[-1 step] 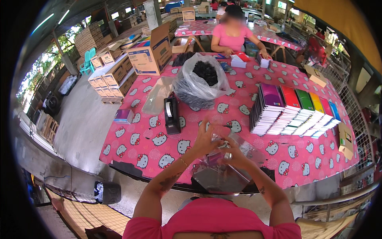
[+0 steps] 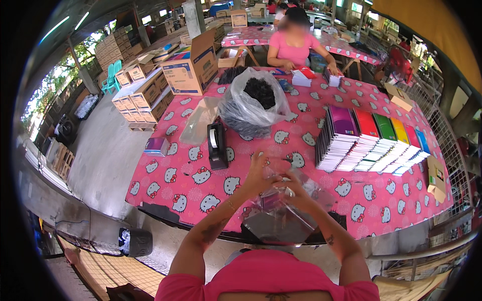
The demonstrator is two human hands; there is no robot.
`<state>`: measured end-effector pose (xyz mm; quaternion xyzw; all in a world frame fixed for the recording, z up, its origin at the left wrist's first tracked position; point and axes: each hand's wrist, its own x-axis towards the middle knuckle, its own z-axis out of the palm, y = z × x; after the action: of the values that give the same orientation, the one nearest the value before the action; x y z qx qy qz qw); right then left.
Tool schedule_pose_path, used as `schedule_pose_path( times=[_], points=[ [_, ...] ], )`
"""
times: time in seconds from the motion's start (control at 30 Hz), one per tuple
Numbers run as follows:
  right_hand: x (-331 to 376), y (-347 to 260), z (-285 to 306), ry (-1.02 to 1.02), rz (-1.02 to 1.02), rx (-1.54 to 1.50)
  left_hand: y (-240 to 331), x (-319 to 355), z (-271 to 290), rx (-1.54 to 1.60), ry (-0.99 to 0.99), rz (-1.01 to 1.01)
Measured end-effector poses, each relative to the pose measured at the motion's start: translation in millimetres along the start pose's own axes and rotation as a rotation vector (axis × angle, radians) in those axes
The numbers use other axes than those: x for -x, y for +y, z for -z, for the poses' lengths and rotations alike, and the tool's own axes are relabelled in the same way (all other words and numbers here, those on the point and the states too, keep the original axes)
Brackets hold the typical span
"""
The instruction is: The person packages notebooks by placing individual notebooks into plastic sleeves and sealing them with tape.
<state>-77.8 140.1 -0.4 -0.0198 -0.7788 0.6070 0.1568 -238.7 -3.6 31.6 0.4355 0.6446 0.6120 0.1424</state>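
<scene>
Over the near middle of the table, my left hand (image 2: 260, 176) is raised with its fingers apart, one of them pointing away from me. My right hand (image 2: 297, 193) is close beside it, fingers curled on the clear plastic bag (image 2: 281, 224). That bag lies at the table's near edge below both hands, shiny and crumpled, and something purple shows through it. My hands and the glare hide where the fingertips meet the plastic. Ahead of my left hand stands a black tape dispenser (image 2: 217, 148).
Stacked spiral notebooks (image 2: 346, 125) in several colours stand to the right. Farther off are a plastic sack (image 2: 258, 103) of black pieces, flat clear plastic (image 2: 199, 123) and an open carton (image 2: 188, 72). A small notebook stack (image 2: 156, 146) lies left. Across the table, a person (image 2: 293, 47) handles notebooks.
My hands have shifted slightly; the fingers of my right hand have moved a little over the plastic. Everything else on the table stays where it was.
</scene>
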Motion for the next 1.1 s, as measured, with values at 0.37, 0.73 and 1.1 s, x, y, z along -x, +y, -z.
schedule_pose_path(
  times=[0.37, 0.73, 1.1],
  points=[
    [-43, 14, 3, -0.087, -0.217, -0.100, -29, 37, 24, -0.038, -0.161, 0.352],
    [-25, -31, 17, -0.148, 0.074, 0.095, 31, 41, 37, -0.475, -0.260, -0.195],
    [-84, -29, 20, -0.202, -0.247, -0.044, -24, 30, 34, 0.170, -0.270, 0.361]
  ],
)
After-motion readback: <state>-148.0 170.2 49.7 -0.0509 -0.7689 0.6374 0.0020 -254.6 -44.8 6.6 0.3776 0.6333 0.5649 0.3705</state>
